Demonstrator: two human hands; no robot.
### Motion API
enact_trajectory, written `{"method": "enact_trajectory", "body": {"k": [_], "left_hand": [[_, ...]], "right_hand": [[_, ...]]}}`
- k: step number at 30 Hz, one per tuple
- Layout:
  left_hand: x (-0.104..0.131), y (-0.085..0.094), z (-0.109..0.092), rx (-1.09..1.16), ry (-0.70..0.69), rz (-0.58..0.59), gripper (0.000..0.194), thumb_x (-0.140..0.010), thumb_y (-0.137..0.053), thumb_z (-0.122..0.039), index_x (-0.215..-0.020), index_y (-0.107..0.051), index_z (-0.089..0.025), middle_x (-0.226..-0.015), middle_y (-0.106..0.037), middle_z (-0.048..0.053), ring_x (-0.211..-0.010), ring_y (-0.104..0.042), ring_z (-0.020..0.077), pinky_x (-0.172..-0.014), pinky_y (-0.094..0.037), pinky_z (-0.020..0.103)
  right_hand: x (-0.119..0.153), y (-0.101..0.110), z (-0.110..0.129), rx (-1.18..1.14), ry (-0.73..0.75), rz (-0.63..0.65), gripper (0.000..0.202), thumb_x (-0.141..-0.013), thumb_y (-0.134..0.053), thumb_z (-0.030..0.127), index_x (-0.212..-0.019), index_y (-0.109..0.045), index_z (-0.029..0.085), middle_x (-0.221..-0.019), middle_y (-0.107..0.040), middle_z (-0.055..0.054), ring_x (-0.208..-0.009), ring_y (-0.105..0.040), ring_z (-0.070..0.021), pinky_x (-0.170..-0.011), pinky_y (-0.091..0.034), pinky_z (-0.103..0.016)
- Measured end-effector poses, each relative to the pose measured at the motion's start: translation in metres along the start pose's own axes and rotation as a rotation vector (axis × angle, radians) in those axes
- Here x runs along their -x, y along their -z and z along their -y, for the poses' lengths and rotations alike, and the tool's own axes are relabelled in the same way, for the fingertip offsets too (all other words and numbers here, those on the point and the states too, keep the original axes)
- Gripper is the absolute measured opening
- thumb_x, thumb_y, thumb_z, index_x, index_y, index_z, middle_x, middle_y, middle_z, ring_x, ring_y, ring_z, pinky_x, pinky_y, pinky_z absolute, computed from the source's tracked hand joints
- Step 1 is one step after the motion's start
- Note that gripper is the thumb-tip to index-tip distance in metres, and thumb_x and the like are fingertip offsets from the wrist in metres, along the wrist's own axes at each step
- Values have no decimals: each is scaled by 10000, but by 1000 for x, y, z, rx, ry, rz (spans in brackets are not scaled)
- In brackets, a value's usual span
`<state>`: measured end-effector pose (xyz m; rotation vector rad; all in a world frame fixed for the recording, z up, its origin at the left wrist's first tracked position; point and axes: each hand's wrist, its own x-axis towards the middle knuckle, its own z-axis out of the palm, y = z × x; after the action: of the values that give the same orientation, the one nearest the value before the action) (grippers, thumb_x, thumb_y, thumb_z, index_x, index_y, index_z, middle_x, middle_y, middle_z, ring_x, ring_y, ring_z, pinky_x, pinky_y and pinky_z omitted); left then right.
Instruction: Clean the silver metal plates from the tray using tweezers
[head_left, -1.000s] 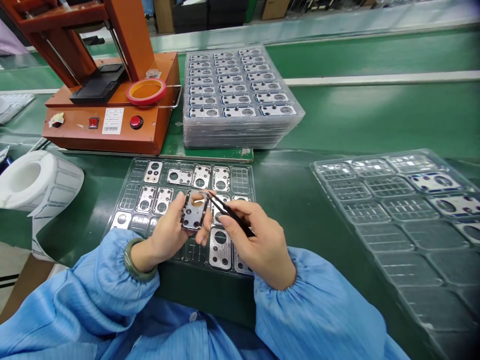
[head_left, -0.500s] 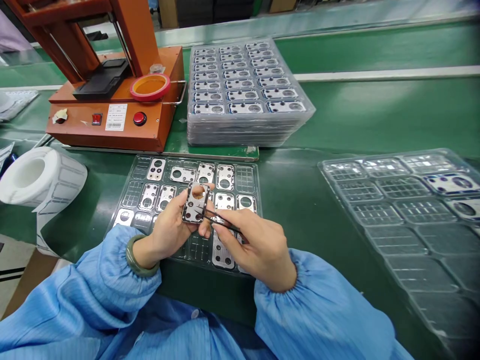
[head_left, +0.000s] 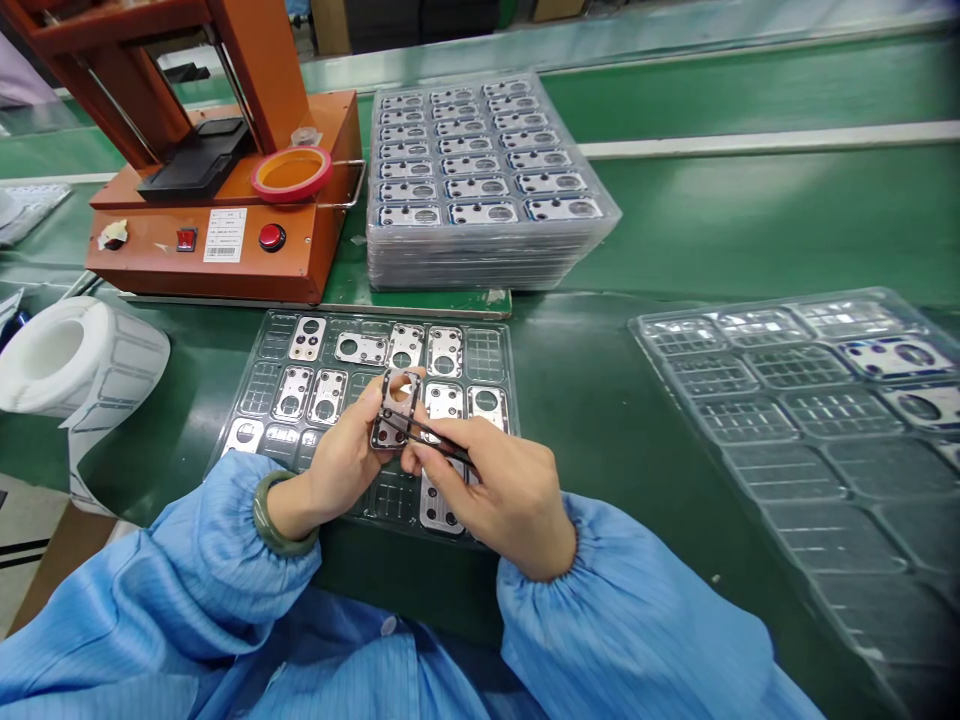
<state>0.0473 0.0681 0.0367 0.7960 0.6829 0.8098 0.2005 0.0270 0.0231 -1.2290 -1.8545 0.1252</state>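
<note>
My left hand [head_left: 341, 455] stays closed on the metal plate [head_left: 390, 434], thumb on one long side and fingers on the other, keeping it tilted above the near tray [head_left: 486, 355] with its big opening at the upper end. My right hand [head_left: 510, 480] is likewise clamped on the black tweezers [head_left: 448, 447], thumb and fingers together around them. What has changed is where they point: a second ago their tips stood up by the plate's upper right edge, beside the opening; half a second ago they had dropped to the lower part of its face; now they reach further across it, just below the opening. The tips are small and dark against the plate, so I can't tell whether they touch it or hover. My right hand has drawn in nearer to the left. The other plates I can see in the near tray lie as they did, and the orange press [head_left: 217, 255], the stack of filled trays [head_left: 480, 258], the white label roll [head_left: 127, 350] and the tray on my right [head_left: 787, 470] all keep their places.
</note>
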Motion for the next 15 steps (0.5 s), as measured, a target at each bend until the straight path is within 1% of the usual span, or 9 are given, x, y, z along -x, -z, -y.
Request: {"method": "enact_trajectory", "body": {"k": [4, 10, 13, 15], "left_hand": [[0, 1, 1, 5, -2, -4, 472, -904, -434, -474, -1243, -495, -151, -812, -612, 23, -580, -534, 104, -603, -470, 249], [0, 1, 3, 5, -43, 17, 426, -927, -419, -452, -1229, -486, -159, -787, -578, 9, -585, -519, 98, -600, -464, 237], [-1, 0, 5, 5, -49, 32, 427, -930, -416, -462, -1221, -484, -158, -760, -547, -5, -533, -482, 84, -569, -456, 239], [-2, -1, 5, 30, -25, 39, 451, -933, -391, -499, -1208, -495, -158, -747, -531, -11, -492, -446, 70, -536, -448, 236]], "right_hand": [[1, -1, -1, 58, 59, -6, 135, -883, -609, 207, -977, -666, 129, -686, -709, -13, -566, -647, -120, -526, -449, -237], [3, -4, -3, 148, 179, -40, 186, -879, -612, 183, -1042, -654, 105, -684, -707, -30, -559, -636, -127, -521, -444, -248], [2, -4, -1, 96, 142, -10, 134, -887, -594, 174, -996, -660, 132, -686, -716, -27, -555, -641, -124, -527, -455, -242], [2, -3, 1, -11, 53, 19, 84, -886, -592, 179, -933, -659, 157, -681, -720, -15, -563, -654, -123, -539, -470, -231]]}}
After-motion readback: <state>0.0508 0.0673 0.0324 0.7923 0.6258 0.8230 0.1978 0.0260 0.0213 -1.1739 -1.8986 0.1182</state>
